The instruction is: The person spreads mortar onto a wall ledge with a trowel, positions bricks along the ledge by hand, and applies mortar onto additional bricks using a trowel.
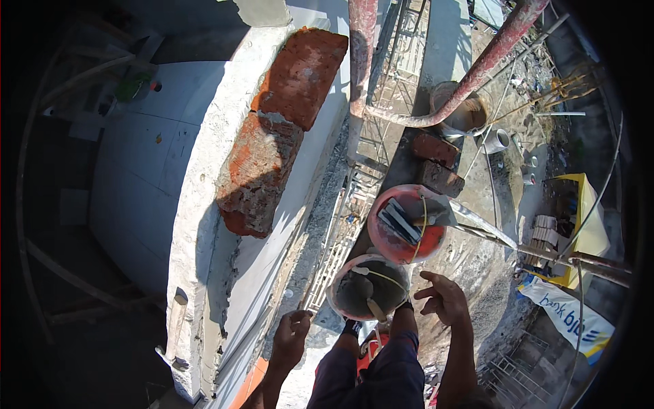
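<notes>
My left hand is closed beside the wall, left of a mortar bucket; anything inside its curled fingers is hidden. To the right of that bucket hovers my right hand, fingers apart and holding nothing. The bucket stands just ahead of my feet, with grey mortar and a wooden-handled tool in it. Touching it on the far side is a red bucket with several tools inside. Two worn red bricks, a farther one and a nearer one, lie end to end on the wall top.
A hammer rests on the wall's pale near edge. Red scaffold pipes rise ahead. Two loose bricks and another bucket stand beyond the red bucket. A yellow-edged box and a banner are at right.
</notes>
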A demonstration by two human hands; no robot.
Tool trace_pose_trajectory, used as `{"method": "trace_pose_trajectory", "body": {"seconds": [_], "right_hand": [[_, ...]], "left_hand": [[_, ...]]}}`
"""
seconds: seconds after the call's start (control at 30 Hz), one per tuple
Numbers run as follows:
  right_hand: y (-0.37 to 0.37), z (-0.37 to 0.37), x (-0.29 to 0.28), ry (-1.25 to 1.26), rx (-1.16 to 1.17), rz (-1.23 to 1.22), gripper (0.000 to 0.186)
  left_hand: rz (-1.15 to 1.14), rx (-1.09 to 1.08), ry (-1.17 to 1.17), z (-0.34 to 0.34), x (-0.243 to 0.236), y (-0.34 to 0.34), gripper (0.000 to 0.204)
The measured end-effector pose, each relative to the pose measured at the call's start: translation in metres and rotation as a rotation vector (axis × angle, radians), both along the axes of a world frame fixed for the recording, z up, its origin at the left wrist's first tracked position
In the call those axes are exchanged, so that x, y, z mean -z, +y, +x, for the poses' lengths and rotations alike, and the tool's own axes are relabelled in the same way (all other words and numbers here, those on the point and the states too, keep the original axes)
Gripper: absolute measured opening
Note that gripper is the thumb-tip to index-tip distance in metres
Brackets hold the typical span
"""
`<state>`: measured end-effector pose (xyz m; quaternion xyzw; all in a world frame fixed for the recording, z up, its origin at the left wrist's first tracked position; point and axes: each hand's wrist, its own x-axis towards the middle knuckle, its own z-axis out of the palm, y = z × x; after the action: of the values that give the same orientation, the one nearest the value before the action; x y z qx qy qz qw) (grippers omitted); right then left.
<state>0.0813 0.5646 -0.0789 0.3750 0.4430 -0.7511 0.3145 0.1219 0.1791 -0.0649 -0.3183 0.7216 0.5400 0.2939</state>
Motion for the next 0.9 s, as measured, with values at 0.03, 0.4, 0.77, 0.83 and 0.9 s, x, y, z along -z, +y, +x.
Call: {"method": "trace_pose_trajectory", "body": {"seconds": [0.03,0.4,0.77,0.83,0.9], "right_hand": [[0.018,0.034,0.051,0.011,-0.257,0.823,0.08],[0.124,0.031,0.151,-0.103,-0.494,1.155,0.052],[0.173,-0.148,0.26,0.026,-0.819,1.504,0.065],[0.174,-0.172,0.274,0.074,-0.887,1.566,0.069],[0.178,-0.188,0.297,0.131,-0.91,1.632,0.081]], "left_hand": [[0.049,0.052,0.01,-0.004,-0.009,0.01,0.044],[0.03,0.069,-0.098,-0.01,0.005,0.019,0.053],[-0.1,0.024,-0.333,0.007,0.074,0.025,0.045],[-0.095,0.014,-0.391,0.002,0.078,0.035,0.046],[-0.085,-0.001,-0.451,0.003,0.085,0.043,0.047]]}}
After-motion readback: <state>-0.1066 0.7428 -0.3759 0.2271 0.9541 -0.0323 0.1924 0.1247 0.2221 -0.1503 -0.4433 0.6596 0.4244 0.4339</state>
